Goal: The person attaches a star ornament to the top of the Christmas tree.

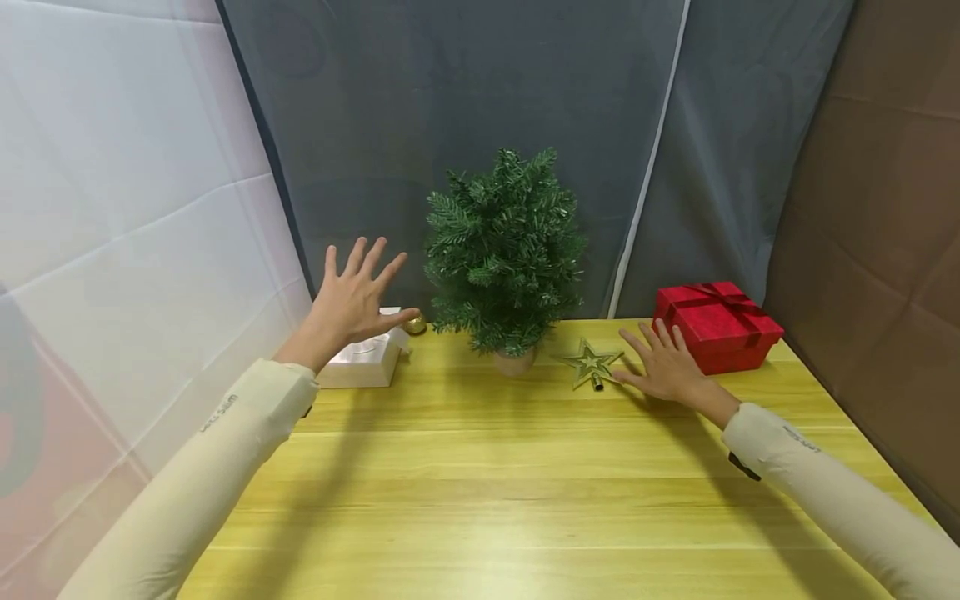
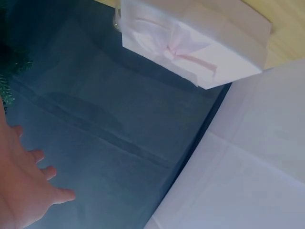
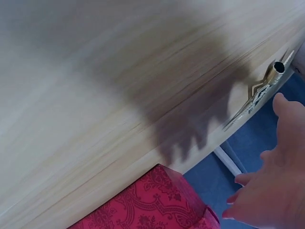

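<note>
With fingers spread, my left hand (image 1: 348,300) hovers over a white gift box (image 1: 367,362) and touches nothing. The box carries a pale ribbon bow (image 2: 170,51), plain in the left wrist view. My right hand (image 1: 663,367) reaches out between a gold star tree topper (image 1: 592,364) and a red gift box (image 1: 716,327), its fingers extended and holding nothing. The topper lies on the table, its hollow socket (image 3: 279,67) visible in the right wrist view. Between the hands a small green Christmas tree (image 1: 506,250) stands upright in its pot (image 1: 514,362).
A gold ball ornament (image 1: 414,323) sits behind the white box, partly hidden. Dark grey cloth (image 1: 360,108) hangs behind the wooden table (image 1: 480,500). White cloth (image 1: 135,192) bounds the left side and brown cloth (image 1: 885,208) the right.
</note>
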Demonstrator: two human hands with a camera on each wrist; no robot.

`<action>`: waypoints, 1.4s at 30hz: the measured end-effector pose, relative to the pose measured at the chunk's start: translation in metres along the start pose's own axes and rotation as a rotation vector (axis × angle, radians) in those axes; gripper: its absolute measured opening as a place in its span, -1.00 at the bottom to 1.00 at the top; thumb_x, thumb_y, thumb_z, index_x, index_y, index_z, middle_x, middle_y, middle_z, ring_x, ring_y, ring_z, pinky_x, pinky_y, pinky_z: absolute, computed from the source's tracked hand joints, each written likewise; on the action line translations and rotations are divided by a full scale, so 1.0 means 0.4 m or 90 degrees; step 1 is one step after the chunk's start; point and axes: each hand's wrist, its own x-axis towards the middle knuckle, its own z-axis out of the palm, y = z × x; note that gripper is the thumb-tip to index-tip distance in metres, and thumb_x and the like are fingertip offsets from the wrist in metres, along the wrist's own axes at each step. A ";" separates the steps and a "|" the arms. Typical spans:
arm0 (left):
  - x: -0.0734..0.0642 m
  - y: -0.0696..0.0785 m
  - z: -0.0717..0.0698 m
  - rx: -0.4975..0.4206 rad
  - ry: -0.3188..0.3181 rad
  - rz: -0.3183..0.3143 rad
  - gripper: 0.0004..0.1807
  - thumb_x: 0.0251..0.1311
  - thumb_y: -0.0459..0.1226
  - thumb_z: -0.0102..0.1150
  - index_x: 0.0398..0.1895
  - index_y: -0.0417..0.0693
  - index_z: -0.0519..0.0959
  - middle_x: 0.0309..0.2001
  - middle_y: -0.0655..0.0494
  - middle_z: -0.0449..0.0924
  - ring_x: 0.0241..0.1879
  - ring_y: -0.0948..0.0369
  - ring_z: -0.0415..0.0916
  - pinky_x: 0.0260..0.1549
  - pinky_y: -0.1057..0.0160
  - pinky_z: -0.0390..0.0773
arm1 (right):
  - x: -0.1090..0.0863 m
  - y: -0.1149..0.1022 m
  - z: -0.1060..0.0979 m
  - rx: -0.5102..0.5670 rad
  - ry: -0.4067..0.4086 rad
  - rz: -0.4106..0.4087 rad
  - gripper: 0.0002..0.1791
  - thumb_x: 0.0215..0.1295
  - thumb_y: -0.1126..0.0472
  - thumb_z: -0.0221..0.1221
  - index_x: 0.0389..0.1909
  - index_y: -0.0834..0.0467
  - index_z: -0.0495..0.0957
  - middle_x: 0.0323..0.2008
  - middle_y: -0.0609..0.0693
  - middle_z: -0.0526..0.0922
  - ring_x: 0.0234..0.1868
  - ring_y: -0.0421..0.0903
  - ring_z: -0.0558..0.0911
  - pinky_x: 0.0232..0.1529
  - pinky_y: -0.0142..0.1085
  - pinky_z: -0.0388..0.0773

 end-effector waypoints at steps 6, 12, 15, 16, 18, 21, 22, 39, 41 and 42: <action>0.014 -0.001 -0.022 0.002 0.015 0.012 0.12 0.28 0.48 -0.03 0.72 0.13 -0.06 0.67 -0.22 -0.17 0.62 -0.24 -0.23 0.45 -0.51 -0.27 | 0.011 -0.008 0.001 0.015 0.012 -0.027 -0.18 0.48 -0.09 0.24 0.59 0.19 0.21 0.53 0.46 0.14 0.55 0.55 -0.05 0.50 0.43 -0.21; 0.026 0.001 -0.052 0.008 0.016 0.011 0.12 0.28 0.49 -0.05 0.73 0.14 -0.09 0.67 -0.20 -0.20 0.63 -0.23 -0.24 0.46 -0.50 -0.27 | 0.026 -0.006 0.013 0.068 0.013 -0.057 -0.27 0.50 0.04 0.25 0.55 0.23 0.26 0.49 0.51 0.19 0.51 0.61 0.02 0.46 0.48 -0.15; 0.032 0.001 -0.066 0.009 0.020 0.010 0.12 0.29 0.49 -0.06 0.73 0.15 -0.11 0.68 -0.19 -0.21 0.63 -0.23 -0.24 0.46 -0.49 -0.27 | 0.032 -0.004 0.019 0.084 0.016 -0.075 -0.28 0.49 0.12 0.27 0.54 0.25 0.27 0.48 0.53 0.20 0.49 0.63 0.05 0.45 0.49 -0.13; 0.033 0.002 -0.071 0.008 0.022 0.010 0.12 0.30 0.49 -0.07 0.73 0.15 -0.12 0.68 -0.19 -0.21 0.63 -0.23 -0.24 0.46 -0.49 -0.27 | 0.033 -0.003 0.020 0.087 0.018 -0.080 -0.29 0.48 0.13 0.28 0.54 0.26 0.28 0.47 0.53 0.22 0.48 0.63 0.06 0.45 0.49 -0.11; 0.038 0.001 -0.078 0.005 0.027 0.010 0.11 0.30 0.49 -0.08 0.73 0.15 -0.13 0.68 -0.18 -0.22 0.63 -0.22 -0.24 0.46 -0.49 -0.27 | 0.038 0.000 0.024 0.090 0.026 -0.093 -0.29 0.46 0.17 0.29 0.52 0.29 0.30 0.44 0.54 0.25 0.46 0.64 0.10 0.44 0.50 -0.07; 0.043 0.001 -0.087 0.002 0.032 0.013 0.11 0.30 0.49 -0.09 0.73 0.16 -0.13 0.68 -0.18 -0.22 0.63 -0.22 -0.24 0.47 -0.48 -0.27 | 0.048 0.004 0.031 0.093 0.039 -0.117 -0.31 0.42 0.22 0.32 0.48 0.33 0.34 0.40 0.55 0.32 0.43 0.63 0.18 0.43 0.49 -0.02; 0.044 0.000 -0.090 0.000 0.034 0.014 0.12 0.30 0.50 -0.09 0.73 0.16 -0.13 0.68 -0.17 -0.22 0.63 -0.22 -0.24 0.47 -0.48 -0.28 | 0.052 0.006 0.033 0.094 0.044 -0.126 -0.32 0.41 0.24 0.33 0.47 0.35 0.35 0.38 0.55 0.35 0.42 0.63 0.21 0.42 0.49 0.01; 0.065 0.003 -0.164 -0.015 0.083 0.018 0.08 0.34 0.48 -0.12 0.73 0.20 -0.15 0.69 -0.13 -0.24 0.64 -0.19 -0.25 0.49 -0.45 -0.29 | 0.097 0.026 0.061 0.147 0.061 -0.178 -0.43 0.30 0.47 0.34 0.32 0.47 0.47 0.18 0.44 0.59 0.20 0.40 0.56 0.25 0.26 0.48; 0.068 0.005 -0.175 -0.016 0.086 0.017 0.07 0.34 0.49 -0.15 0.73 0.21 -0.17 0.69 -0.12 -0.25 0.64 -0.18 -0.27 0.49 -0.45 -0.30 | 0.097 0.026 0.063 0.157 0.061 -0.176 -0.44 0.30 0.48 0.33 0.31 0.47 0.48 0.17 0.45 0.59 0.19 0.40 0.57 0.24 0.26 0.49; 0.071 0.006 -0.180 -0.019 0.088 0.017 0.07 0.35 0.49 -0.16 0.73 0.21 -0.18 0.69 -0.12 -0.26 0.65 -0.18 -0.28 0.49 -0.44 -0.31 | 0.098 0.027 0.064 0.160 0.060 -0.175 -0.44 0.30 0.48 0.33 0.31 0.47 0.48 0.17 0.45 0.59 0.19 0.40 0.57 0.23 0.25 0.50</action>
